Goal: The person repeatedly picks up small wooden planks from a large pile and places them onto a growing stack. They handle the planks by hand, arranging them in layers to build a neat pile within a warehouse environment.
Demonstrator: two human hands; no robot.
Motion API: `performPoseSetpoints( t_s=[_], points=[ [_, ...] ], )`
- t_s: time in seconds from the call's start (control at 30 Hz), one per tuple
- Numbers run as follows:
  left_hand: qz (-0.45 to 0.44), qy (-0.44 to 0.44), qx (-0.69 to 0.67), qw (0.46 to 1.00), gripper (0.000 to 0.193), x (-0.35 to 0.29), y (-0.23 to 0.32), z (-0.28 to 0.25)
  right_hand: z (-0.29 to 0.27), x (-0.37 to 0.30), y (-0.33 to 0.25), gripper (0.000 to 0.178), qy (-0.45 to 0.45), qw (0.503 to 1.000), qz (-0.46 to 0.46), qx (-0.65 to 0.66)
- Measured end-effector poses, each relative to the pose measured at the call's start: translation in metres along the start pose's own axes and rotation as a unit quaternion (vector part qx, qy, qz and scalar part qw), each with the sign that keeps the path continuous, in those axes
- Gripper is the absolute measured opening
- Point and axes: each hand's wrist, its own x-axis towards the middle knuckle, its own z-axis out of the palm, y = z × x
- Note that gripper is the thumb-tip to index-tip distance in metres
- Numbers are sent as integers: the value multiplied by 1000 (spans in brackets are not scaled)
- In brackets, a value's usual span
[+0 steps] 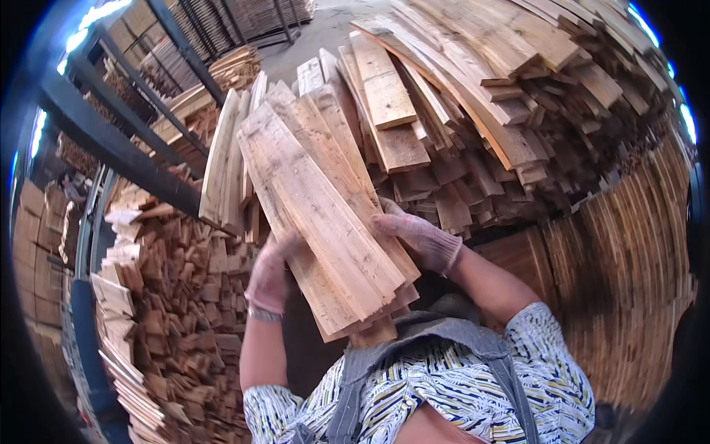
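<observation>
A stack of several rough wooden boards (325, 214) lies lengthwise in front of my body, its near ends close to my grey apron. My left hand (272, 272), in a pale pinkish work glove, grips the stack's left edge; it is slightly blurred. On the opposite edge, my right hand (420, 238), gloved alike, closes around the boards with its thumb on top. The fingers of both hands are partly hidden under the wood. Beyond, the far ends of the boards lie against other planks.
A large pile of planks (458, 81) fills the far right, with uneven ends jutting toward me. Dark metal bars (122, 148) cross the left side. Below them is a heap of short wood pieces (196, 296). Tightly stacked boards (621, 274) stand at my right.
</observation>
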Motion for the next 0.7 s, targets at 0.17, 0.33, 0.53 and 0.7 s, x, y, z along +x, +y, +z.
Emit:
performPoseSetpoints(
  t_s=[0.17, 0.33, 0.53, 0.7],
  points=[
    [29, 48, -61, 997, 52, 17, -1, 8, -11, 40, 5, 68, -38, 994, 86, 48],
    [106, 76, -52, 990, 44, 21, -39, -19, -5, 28, 18, 97, -22, 986, -101, -130],
    [80, -77, -101, 989, 53, 37, -15, 20, -18, -23, -53, 108, -18, 947, -187, -260],
    [133, -151, 49, 978, 82, 79, -46, -2, -55, -49, -54, 103, -15, 968, -195, -158]
  ],
)
